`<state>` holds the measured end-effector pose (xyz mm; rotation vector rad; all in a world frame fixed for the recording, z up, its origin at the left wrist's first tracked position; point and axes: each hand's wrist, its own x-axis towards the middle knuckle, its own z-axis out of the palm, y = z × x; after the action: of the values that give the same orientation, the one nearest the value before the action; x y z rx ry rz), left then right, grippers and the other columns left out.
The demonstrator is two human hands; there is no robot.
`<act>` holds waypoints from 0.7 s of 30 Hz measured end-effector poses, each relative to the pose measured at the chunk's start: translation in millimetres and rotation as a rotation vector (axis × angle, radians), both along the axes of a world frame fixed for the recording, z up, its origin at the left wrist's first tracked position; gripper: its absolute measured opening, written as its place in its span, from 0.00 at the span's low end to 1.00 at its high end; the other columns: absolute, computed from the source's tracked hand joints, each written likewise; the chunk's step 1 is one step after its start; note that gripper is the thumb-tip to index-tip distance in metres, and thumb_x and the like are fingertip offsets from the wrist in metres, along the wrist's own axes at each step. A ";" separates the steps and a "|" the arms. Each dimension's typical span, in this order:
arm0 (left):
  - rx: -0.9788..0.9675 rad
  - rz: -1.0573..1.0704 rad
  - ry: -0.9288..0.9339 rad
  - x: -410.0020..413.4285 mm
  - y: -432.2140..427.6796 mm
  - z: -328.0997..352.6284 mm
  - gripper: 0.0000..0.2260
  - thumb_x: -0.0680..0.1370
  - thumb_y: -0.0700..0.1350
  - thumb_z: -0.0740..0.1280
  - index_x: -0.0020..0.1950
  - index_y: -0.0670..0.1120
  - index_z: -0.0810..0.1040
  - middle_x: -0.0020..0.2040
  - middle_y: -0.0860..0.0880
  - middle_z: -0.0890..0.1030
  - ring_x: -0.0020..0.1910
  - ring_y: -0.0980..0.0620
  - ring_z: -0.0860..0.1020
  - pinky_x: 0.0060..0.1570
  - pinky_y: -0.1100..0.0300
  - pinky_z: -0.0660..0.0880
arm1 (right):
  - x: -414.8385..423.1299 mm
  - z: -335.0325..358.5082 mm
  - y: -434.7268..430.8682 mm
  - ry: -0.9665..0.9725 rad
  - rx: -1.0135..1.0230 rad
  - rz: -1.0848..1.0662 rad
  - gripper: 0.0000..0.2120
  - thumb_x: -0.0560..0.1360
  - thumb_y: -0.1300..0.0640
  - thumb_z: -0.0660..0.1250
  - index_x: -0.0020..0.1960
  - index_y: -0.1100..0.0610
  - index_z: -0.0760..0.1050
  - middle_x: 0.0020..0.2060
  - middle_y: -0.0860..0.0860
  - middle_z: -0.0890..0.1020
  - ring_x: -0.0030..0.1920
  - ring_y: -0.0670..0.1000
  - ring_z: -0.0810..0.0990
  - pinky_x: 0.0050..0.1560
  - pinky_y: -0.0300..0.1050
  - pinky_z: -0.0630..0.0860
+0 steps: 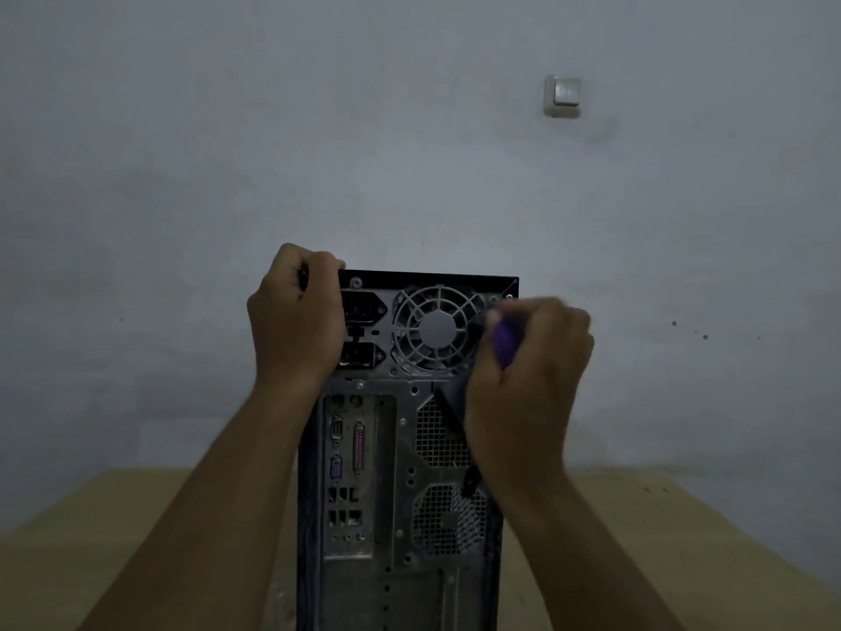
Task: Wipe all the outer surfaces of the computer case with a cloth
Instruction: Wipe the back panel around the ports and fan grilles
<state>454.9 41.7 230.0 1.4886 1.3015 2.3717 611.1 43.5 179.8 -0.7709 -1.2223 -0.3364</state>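
Note:
A black computer case stands upright on the table with its metal rear panel toward me; a round fan grille, ports and vent meshes show. My left hand grips the case's top left corner, fingers curled over the edge. My right hand is blurred at the upper right of the rear panel, beside the fan grille. Its curled fingers hold a purple cloth, of which only a small part shows. A dark strip hangs below that hand across the panel.
The case stands on a light wooden table that reaches to both sides. Behind it is a plain grey wall with a white switch at the upper right.

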 end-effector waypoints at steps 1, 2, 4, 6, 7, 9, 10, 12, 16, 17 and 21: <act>0.003 -0.002 0.000 -0.2 0.4 -0.2 0.13 0.81 0.46 0.59 0.51 0.41 0.81 0.38 0.50 0.78 0.31 0.61 0.72 0.27 0.69 0.67 | -5.1 -14.9 5.7 -0.120 0.060 -0.129 0.05 0.76 0.61 0.64 0.51 0.56 0.71 0.49 0.54 0.73 0.51 0.54 0.70 0.49 0.46 0.65; 0.005 -0.004 0.003 -0.2 0.6 -0.3 0.13 0.81 0.46 0.59 0.51 0.41 0.80 0.38 0.49 0.78 0.31 0.60 0.72 0.27 0.69 0.67 | -8.5 -29.6 10.9 -0.208 0.114 -0.202 0.06 0.75 0.61 0.64 0.51 0.56 0.71 0.49 0.56 0.73 0.51 0.55 0.69 0.50 0.48 0.64; 0.005 -0.006 0.010 -0.6 0.8 -0.5 0.13 0.81 0.46 0.59 0.52 0.40 0.80 0.39 0.48 0.79 0.31 0.59 0.72 0.27 0.68 0.67 | -14.1 -50.6 16.2 -0.249 0.173 -0.202 0.06 0.76 0.59 0.64 0.51 0.55 0.69 0.49 0.56 0.72 0.51 0.56 0.68 0.52 0.49 0.61; 0.008 -0.017 0.002 -1.0 1.1 -0.9 0.13 0.81 0.47 0.59 0.52 0.41 0.80 0.41 0.47 0.80 0.32 0.59 0.72 0.28 0.65 0.69 | -18.0 -59.8 16.4 -0.241 0.190 -0.167 0.04 0.78 0.56 0.63 0.50 0.55 0.69 0.48 0.55 0.72 0.51 0.56 0.68 0.52 0.48 0.59; 0.012 -0.022 -0.002 -0.5 1.2 0.9 0.13 0.81 0.47 0.59 0.52 0.41 0.80 0.41 0.46 0.80 0.32 0.59 0.73 0.29 0.64 0.69 | -18.2 -61.0 16.6 -0.263 0.194 -0.156 0.04 0.79 0.54 0.62 0.50 0.54 0.69 0.47 0.56 0.74 0.51 0.56 0.69 0.53 0.48 0.60; 0.011 -0.025 -0.008 -1.0 1.7 0.2 0.13 0.81 0.47 0.59 0.52 0.40 0.80 0.42 0.45 0.80 0.32 0.58 0.73 0.29 0.63 0.70 | -18.9 -67.7 16.7 -0.361 0.192 -0.162 0.06 0.78 0.53 0.63 0.51 0.54 0.70 0.47 0.57 0.77 0.51 0.56 0.71 0.53 0.48 0.61; 0.008 -0.030 -0.010 -0.8 1.7 -0.2 0.13 0.81 0.46 0.59 0.52 0.40 0.80 0.42 0.45 0.80 0.32 0.58 0.72 0.29 0.63 0.69 | -17.6 -69.1 17.0 -0.407 0.195 -0.170 0.06 0.77 0.54 0.65 0.51 0.54 0.70 0.47 0.57 0.77 0.52 0.56 0.71 0.53 0.49 0.61; 0.009 -0.029 -0.012 -0.9 1.5 -0.4 0.13 0.81 0.46 0.59 0.52 0.39 0.79 0.43 0.42 0.81 0.32 0.57 0.72 0.28 0.62 0.69 | -18.4 -62.3 15.1 -0.432 0.196 -0.160 0.07 0.75 0.55 0.66 0.52 0.54 0.70 0.47 0.57 0.77 0.51 0.57 0.72 0.53 0.48 0.61; -0.002 -0.026 -0.027 -0.5 0.7 -0.7 0.12 0.81 0.47 0.60 0.51 0.40 0.79 0.46 0.41 0.82 0.33 0.56 0.73 0.34 0.51 0.74 | -41.7 -27.5 1.8 -0.262 0.112 -0.099 0.06 0.73 0.59 0.65 0.49 0.56 0.74 0.47 0.54 0.75 0.50 0.54 0.71 0.51 0.47 0.62; -0.005 -0.025 -0.026 -1.5 1.0 -0.8 0.12 0.81 0.47 0.60 0.51 0.40 0.79 0.46 0.41 0.82 0.34 0.56 0.74 0.35 0.52 0.74 | -49.2 -22.3 0.8 -0.234 0.105 -0.111 0.06 0.72 0.60 0.65 0.49 0.56 0.75 0.46 0.54 0.75 0.50 0.54 0.71 0.50 0.48 0.63; -0.003 -0.033 0.000 -5.2 1.1 -1.9 0.12 0.81 0.47 0.60 0.51 0.40 0.79 0.42 0.43 0.81 0.32 0.57 0.73 0.30 0.60 0.70 | -55.2 -35.1 8.5 -0.269 0.182 -0.147 0.04 0.72 0.63 0.70 0.45 0.58 0.78 0.45 0.55 0.77 0.50 0.57 0.74 0.51 0.49 0.61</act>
<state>449.7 42.8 228.1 1.4966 1.2696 2.3492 556.0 52.0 144.7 -0.6732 -1.3668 -0.6804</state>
